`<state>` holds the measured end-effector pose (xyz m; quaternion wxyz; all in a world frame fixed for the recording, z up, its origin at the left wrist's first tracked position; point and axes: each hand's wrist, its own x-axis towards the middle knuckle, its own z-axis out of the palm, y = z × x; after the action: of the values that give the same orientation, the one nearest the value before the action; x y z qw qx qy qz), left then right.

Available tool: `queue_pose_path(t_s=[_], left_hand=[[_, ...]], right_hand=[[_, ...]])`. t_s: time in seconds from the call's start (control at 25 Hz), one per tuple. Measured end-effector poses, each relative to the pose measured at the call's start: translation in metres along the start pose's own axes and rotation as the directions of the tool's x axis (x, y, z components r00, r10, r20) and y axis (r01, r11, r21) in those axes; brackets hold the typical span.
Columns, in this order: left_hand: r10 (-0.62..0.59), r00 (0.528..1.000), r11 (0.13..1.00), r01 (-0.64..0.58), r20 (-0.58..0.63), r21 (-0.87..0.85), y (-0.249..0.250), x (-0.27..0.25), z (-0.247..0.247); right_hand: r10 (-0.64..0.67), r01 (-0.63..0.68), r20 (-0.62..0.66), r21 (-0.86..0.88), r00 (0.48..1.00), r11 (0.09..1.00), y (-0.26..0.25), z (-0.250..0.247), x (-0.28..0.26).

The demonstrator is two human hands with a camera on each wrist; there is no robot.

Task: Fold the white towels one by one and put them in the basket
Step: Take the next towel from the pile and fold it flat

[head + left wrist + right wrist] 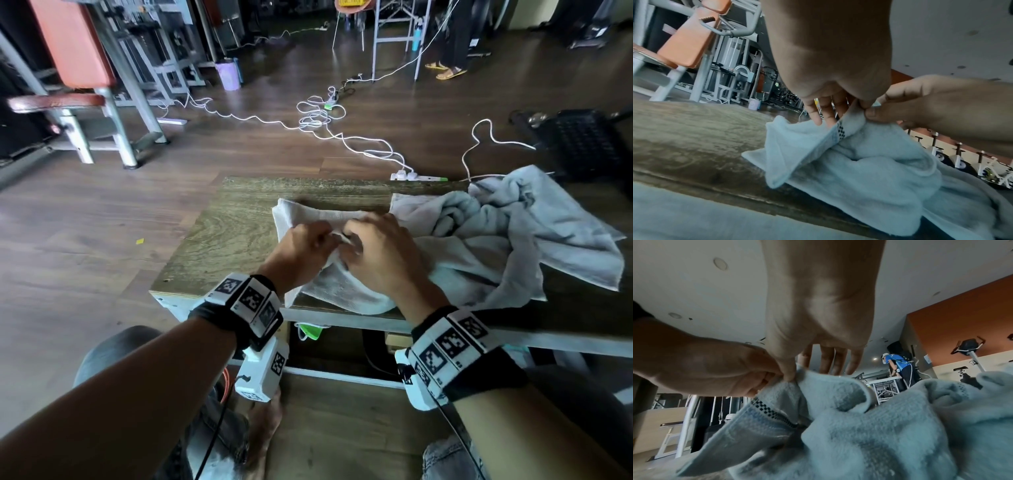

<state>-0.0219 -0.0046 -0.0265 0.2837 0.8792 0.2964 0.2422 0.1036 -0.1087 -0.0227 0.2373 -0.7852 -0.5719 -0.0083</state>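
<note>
A white towel [308, 212] lies partly folded on the wooden table [219, 236], its near end hanging over the front edge. My left hand [327, 236] and right hand [351, 240] meet above its middle, each pinching the same raised edge. In the left wrist view my left hand [863, 105] pinches the towel [859, 162] by its checkered band between thumb and forefinger, the other fingers straight. In the right wrist view my right hand [791, 374] pinches the towel [838, 434] with its thumb, next to the left hand [715, 366]. A black basket [582, 144] stands on the floor, far right.
A loose heap of more white towels [513, 240] covers the table's right side, touching the towel I hold. White cables and a power strip [418, 177] lie on the floor behind the table. Gym benches [75, 85] stand at the far left.
</note>
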Motion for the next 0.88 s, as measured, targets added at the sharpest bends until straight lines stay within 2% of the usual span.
queue_pose_path(t_s=[0.12,0.24,0.32,0.4,0.44,0.52,0.64,0.72,0.88], left_hand=[[0.056,0.997,0.997,-0.054,-0.047,0.056,0.002,-0.009,0.003],[-0.08,0.994,0.988,0.089,-0.07,0.13,-0.015,-0.017,0.003],[-0.149,0.98,0.982,0.162,-0.131,0.097,-0.026,-0.018,0.0],[-0.136,0.98,0.99,0.141,-0.145,0.026,-0.03,-0.018,-0.002],[-0.1,0.985,0.995,0.101,-0.138,0.0,-0.028,-0.019,-0.003],[-0.009,0.993,0.999,0.005,-0.117,-0.041,-0.017,-0.022,-0.001],[0.023,0.992,0.998,-0.031,-0.122,-0.06,0.0,-0.022,0.004],[-0.03,0.985,0.999,0.025,-0.168,-0.034,-0.003,-0.022,0.006],[-0.157,0.954,0.987,0.142,-0.255,-0.079,-0.018,-0.026,0.0]], right_hand=[[0.048,-0.041,-0.158,0.044,0.986,0.998,0.004,-0.01,0.0],[0.172,-0.123,-0.293,0.176,0.94,0.977,0.007,-0.018,0.002],[0.195,-0.142,-0.302,0.187,0.933,0.972,0.014,-0.017,0.004],[0.094,-0.062,-0.2,0.159,0.975,0.985,0.022,-0.01,0.003],[0.001,0.017,-0.133,0.134,0.991,0.991,0.022,-0.008,0.0],[-0.156,0.158,-0.037,0.073,0.987,0.985,0.017,-0.002,-0.007],[-0.232,0.236,-0.076,0.049,0.97,0.971,0.003,-0.001,-0.009],[-0.198,0.215,-0.155,0.096,0.968,0.972,0.003,-0.009,-0.004],[0.007,0.03,-0.259,0.139,0.966,0.99,0.017,-0.02,0.005]])
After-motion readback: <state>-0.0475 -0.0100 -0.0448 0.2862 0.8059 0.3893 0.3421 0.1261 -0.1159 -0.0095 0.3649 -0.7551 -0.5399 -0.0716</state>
